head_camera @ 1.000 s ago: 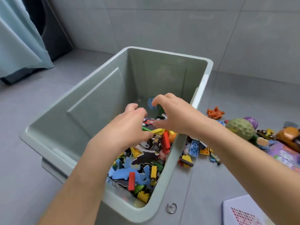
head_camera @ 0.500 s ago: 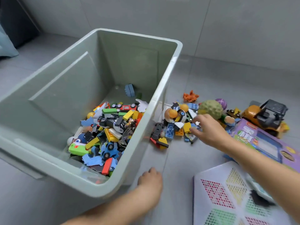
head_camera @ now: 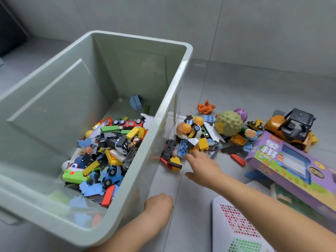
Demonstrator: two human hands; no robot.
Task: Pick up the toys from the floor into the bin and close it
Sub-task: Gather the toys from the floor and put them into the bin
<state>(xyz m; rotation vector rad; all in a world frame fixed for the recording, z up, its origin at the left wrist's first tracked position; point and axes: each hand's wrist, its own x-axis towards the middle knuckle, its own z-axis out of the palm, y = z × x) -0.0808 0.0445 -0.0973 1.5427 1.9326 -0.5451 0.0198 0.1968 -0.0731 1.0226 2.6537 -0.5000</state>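
Bin (head_camera: 163, 135) part-filled, lid not in view; left hand (head_camera: 158, 206) now down beside its near wall, grip hidden; right hand (head_camera: 201, 168) out of bin, fingers spread and empty at loose toys (head_camera: 192, 140) on floor — next handful due.

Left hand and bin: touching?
Cannot tell. In the head view the left hand lies beside the bin wall, which hides any contact.

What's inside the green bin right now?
The bin holds a loose heap of small toys: a red toy car, a blue wheeled piece, and a green block. Whatever lies beneath the heap is covered.
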